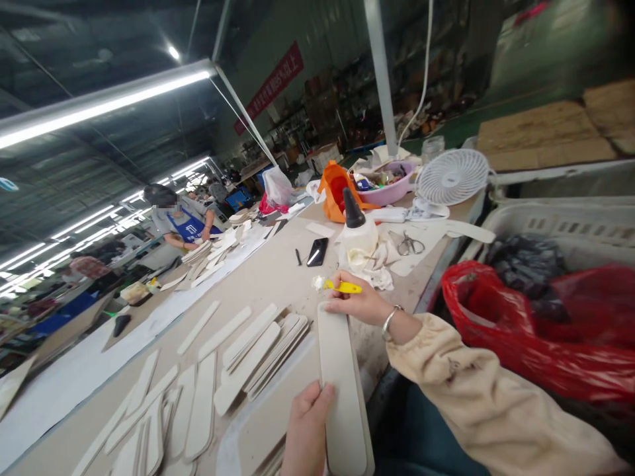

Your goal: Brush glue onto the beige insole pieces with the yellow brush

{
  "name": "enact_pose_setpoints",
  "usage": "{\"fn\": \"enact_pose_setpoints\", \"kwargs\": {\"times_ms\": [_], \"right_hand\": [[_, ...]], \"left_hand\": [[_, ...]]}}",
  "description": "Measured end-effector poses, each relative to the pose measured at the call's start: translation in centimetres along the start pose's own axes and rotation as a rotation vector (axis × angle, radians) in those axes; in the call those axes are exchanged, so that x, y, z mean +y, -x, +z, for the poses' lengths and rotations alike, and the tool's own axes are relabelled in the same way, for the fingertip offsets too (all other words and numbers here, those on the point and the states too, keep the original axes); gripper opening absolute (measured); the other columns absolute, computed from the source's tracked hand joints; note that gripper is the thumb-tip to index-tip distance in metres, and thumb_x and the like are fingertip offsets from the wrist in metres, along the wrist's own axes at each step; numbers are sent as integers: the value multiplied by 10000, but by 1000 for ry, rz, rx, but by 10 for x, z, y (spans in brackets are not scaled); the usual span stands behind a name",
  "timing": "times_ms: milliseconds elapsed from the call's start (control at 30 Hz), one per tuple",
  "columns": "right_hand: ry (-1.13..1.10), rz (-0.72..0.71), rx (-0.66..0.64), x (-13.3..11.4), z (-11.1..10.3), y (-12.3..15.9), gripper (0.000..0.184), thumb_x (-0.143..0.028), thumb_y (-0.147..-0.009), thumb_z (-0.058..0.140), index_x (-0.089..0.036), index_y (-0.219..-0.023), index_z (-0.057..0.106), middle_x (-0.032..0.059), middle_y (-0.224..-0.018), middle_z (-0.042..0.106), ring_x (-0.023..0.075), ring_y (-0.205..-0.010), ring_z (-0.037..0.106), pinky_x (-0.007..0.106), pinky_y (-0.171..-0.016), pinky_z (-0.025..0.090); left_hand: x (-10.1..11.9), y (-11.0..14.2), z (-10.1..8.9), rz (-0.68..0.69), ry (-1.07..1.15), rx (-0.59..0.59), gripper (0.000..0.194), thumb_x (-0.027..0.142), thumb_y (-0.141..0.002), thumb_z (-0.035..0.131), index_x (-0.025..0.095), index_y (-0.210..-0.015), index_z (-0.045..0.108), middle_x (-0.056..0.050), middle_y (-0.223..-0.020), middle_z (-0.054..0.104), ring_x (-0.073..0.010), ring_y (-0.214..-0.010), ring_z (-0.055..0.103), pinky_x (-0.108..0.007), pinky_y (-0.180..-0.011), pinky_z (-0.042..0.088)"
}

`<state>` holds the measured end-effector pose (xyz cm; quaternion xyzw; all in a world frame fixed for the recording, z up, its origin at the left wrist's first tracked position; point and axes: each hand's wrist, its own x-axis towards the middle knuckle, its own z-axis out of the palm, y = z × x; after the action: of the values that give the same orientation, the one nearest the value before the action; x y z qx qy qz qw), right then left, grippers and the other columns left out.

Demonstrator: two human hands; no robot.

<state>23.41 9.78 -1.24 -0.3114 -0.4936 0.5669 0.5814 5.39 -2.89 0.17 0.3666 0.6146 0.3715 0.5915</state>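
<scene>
A long, pale strip with rounded ends (pixel 342 390) lies lengthwise before me, with another layer showing at its right edge. My left hand (pixel 310 423) grips its left side, thumb on top. At the far end of the strip, my right hand (pixel 354 301) is closed around a yellow-handled brush (pixel 344 287). White paste coats the brush head, which points left. Just beyond stands a white bottle with a black cone nozzle (pixel 357 231), with crumpled, paste-smeared material around its base. To the left, several similar strips (pixel 268 350) lie in overlapping piles.
A black phone (pixel 317 252), scissors (pixel 411 244), a white fan (pixel 452 177), an orange bag (pixel 337 188) and a purple basin (pixel 391 188) sit farther back. At right, a crate (pixel 560 225) holds a red plastic bag (pixel 496 311). Across the table, another person (pixel 183 221) handles strips.
</scene>
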Motion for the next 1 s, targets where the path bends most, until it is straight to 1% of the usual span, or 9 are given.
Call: {"fn": "enact_pose_setpoints", "kwargs": {"times_ms": [133, 267, 400, 433, 500, 600, 733, 833, 1000], "right_hand": [[34, -40, -3, 2, -13, -1, 437, -297, -614, 766, -227, -836, 397, -92, -651, 519, 82, -580, 453, 214, -575, 371], [41, -37, -19, 9, -20, -2, 440, -308, -608, 770, -227, -841, 406, -94, -646, 518, 87, -581, 461, 220, -587, 386], [52, -42, 16, 13, -23, -4, 441, -296, -586, 777, -225, -835, 420, -89, -654, 527, 92, -594, 486, 226, -606, 397], [53, -46, 29, 15, -24, -4, 439, -296, -586, 776, -224, -834, 421, -91, -648, 523, 92, -593, 487, 227, -610, 398], [53, -45, 47, 17, -25, -5, 440, -299, -588, 776, -221, -834, 420, -93, -638, 520, 89, -592, 487, 229, -622, 400], [56, -28, 41, 19, -24, -6, 448, -294, -583, 776, -220, -841, 417, -97, -631, 516, 83, -583, 482, 224, -616, 397], [44, -25, 30, 21, -21, -6, 440, -286, -575, 767, -223, -826, 412, -102, -620, 497, 84, -573, 482, 212, -581, 388], [38, -29, 20, 22, -20, -5, 437, -284, -576, 765, -224, -820, 407, -99, -617, 503, 89, -578, 492, 210, -573, 391], [60, -22, 1, 23, -18, -3, 432, -269, -587, 759, -222, -836, 408, -99, -627, 521, 80, -564, 471, 205, -569, 381]], "left_hand": [[-3, -3, 14, -32, 79, -64, 309, 388, -679, 768, 125, -836, 722, -59, -718, 726, -226, -743, 681, -301, -686, 523], [-16, -3, 16, -61, 217, -153, 342, 384, -709, 753, 126, -930, 711, -93, -840, 744, -263, -869, 688, -364, -809, 525], [-36, 1, 9, -321, 378, -441, 555, 534, -767, 645, 98, -1112, 639, -197, -1038, 709, -355, -994, 663, -467, -829, 523], [-41, 2, 7, -380, 388, -511, 598, 550, -775, 626, 87, -1154, 611, -223, -1085, 689, -376, -1023, 650, -475, -812, 530], [-49, 6, 5, -425, 373, -589, 601, 512, -792, 628, 88, -1213, 563, -239, -1139, 664, -385, -1051, 638, -452, -765, 554], [-56, 10, 6, -412, 313, -585, 488, 398, -811, 652, 105, -1191, 566, -207, -1100, 689, -348, -1000, 670, -366, -677, 585], [-61, 14, 11, -386, 248, -513, 385, 354, -787, 694, 86, -1055, 622, -168, -958, 729, -300, -861, 713, -306, -605, 594], [-64, 14, 14, -367, 215, -444, 375, 359, -751, 729, 80, -982, 633, -154, -889, 735, -273, -783, 720, -284, -570, 587], [-70, 15, 18, -347, 181, -354, 398, 381, -703, 768, 81, -929, 635, -138, -830, 729, -261, -752, 715, -278, -554, 575]]}}
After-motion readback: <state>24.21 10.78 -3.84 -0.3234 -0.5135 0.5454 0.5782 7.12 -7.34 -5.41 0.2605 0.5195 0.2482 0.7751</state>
